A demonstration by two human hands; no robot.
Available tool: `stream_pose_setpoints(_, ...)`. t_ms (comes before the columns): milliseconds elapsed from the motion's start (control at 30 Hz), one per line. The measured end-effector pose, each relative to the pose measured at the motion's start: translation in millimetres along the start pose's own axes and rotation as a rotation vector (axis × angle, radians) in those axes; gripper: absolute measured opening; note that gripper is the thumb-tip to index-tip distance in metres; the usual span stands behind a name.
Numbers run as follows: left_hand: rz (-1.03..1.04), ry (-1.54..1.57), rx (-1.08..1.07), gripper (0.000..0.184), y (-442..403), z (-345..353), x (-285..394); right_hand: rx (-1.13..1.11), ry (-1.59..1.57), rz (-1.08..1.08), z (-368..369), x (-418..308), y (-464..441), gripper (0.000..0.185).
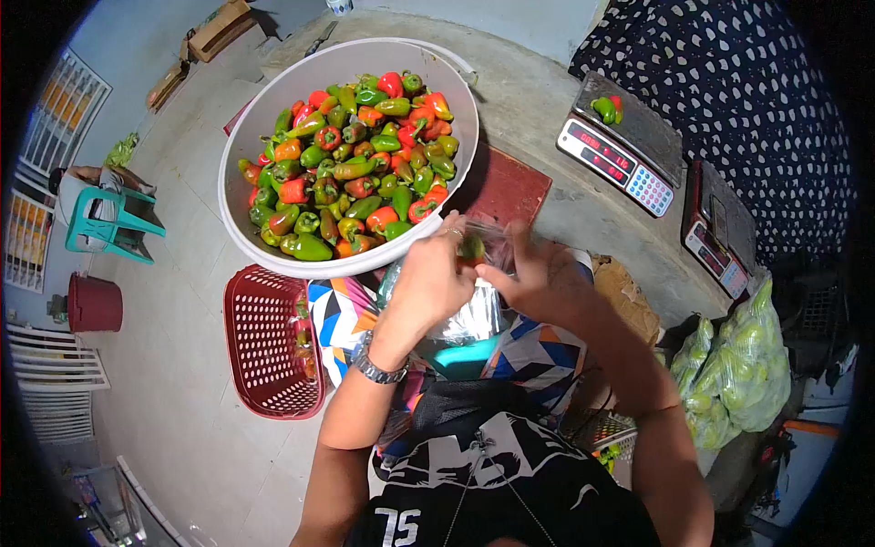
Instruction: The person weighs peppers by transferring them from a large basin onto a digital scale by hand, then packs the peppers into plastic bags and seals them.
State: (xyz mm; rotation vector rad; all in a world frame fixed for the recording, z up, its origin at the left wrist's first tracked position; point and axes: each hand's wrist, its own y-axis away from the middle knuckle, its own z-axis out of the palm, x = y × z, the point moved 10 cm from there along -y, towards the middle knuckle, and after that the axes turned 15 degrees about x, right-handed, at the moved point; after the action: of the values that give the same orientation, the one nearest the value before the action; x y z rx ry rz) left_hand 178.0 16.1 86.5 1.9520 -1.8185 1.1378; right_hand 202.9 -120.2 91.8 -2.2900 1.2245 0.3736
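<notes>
A small clear plastic bag (492, 235) is pinched at its mouth between my two hands, just above my lap. My left hand (430, 284), with a metal watch on its wrist, has its fingers curled on the near side of the bag. On the other side, my right hand (538, 281) grips the plastic between thumb and fingers. Something green shows through the plastic, partly hidden by my fingers. Right beyond my hands stands a large whitish tub (239, 214) heaped with red, green and orange peppers (355, 173).
A red perforated basket (264, 342) with a few bagged peppers sits at my left. Two digital scales stand on the ledge to the right, one scale (612, 155) bearing peppers (608, 109). Bagged green produce (743, 365) lies at far right. A teal stool (114, 223) stands far left.
</notes>
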Motion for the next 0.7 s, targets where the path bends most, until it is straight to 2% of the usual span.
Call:
stream_pose_setpoints(67, -0.155, -0.013, -0.111, 0.043, -12, -20, 9, -0.127, 0.006, -0.073, -10, -5, -10, 0.064)
stream_pose_setpoints(167, -0.129, -0.233, 0.033, 0.033, -29, -51, 11, -0.276, 0.082, -0.258, -42, -20, -23, 0.06)
stream_pose_setpoints(200, -0.045, -0.233, 0.138, 0.038, -33, -57, 10, -0.288, 0.151, -0.334, -57, -30, -27, 0.056)
stream_pose_setpoints(233, -0.005, -0.283, 0.119, 0.039, -35, -56, 15, -0.297, 0.22, -0.411, -65, -37, -28, 0.052)
stream_pose_setpoints(300, 0.074, -0.381, 0.077, 0.041, -38, -58, 31, -0.124, 0.204, -0.509, -89, -46, -31, 0.035)
stream_pose_setpoints(333, 0.079, -0.412, 0.076, 0.049, -41, -63, 38, -0.037, 0.195, -0.557, -100, -48, -31, 0.027)
stream_pose_setpoints(433, 0.131, -0.492, -0.049, 0.056, -40, -42, 32, 0.022, 0.225, -0.709, -81, -29, -22, 0.026)
stream_pose_setpoints(533, 0.259, -0.393, 0.058, 0.063, -44, -59, 41, -0.168, 0.502, -0.536, -74, -13, -34, 0.02)
stream_pose_setpoints(633, 0.299, -0.185, 0.061, 0.06, -55, -74, 54, 0.076, 0.38, -0.511, -106, -33, -44, 0.013)
stream_pose_setpoints(667, 0.298, -0.094, 0.062, 0.058, -59, -78, 54, 0.27, 0.291, -0.575, -124, -41, -45, 0.011)
stream_pose_setpoints(700, 0.3, -0.002, 0.066, 0.057, -62, -81, 56, 0.335, 0.284, -0.559, -130, -39, -48, 0.01)
